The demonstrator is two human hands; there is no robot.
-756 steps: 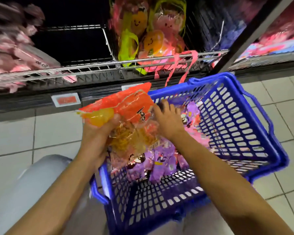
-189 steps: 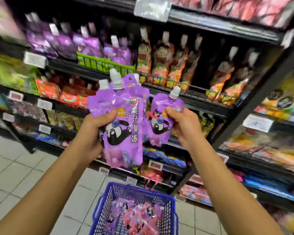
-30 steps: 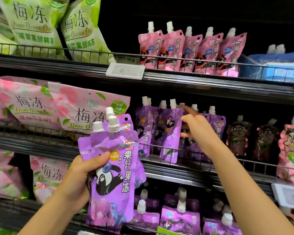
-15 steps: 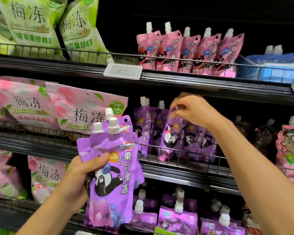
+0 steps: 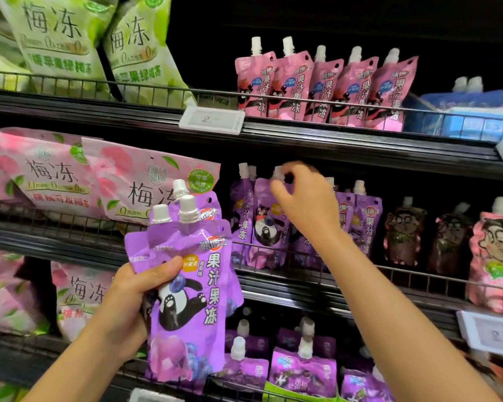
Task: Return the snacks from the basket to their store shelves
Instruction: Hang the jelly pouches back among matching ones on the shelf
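Three purple jelly pouches [image 5: 186, 288] fanned in left hand [image 5: 131, 309], gripped mid-body. Right hand [image 5: 299, 198] pinches a shelved pouch [image 5: 266, 224] near its cap. Soft, light, likely slippery film; the stiff spout looks the surest hold.

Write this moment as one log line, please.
left hand: grips purple pouches | right hand: pinching shelved purple pouch by its cap | step: restocking middle shelf

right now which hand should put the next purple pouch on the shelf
Right. The right hand is already up at the purple pouch row on the middle shelf, fingers at a pouch cap. The left hand hangs lower, gripping the stack of purple pouches, so it can feed one across.
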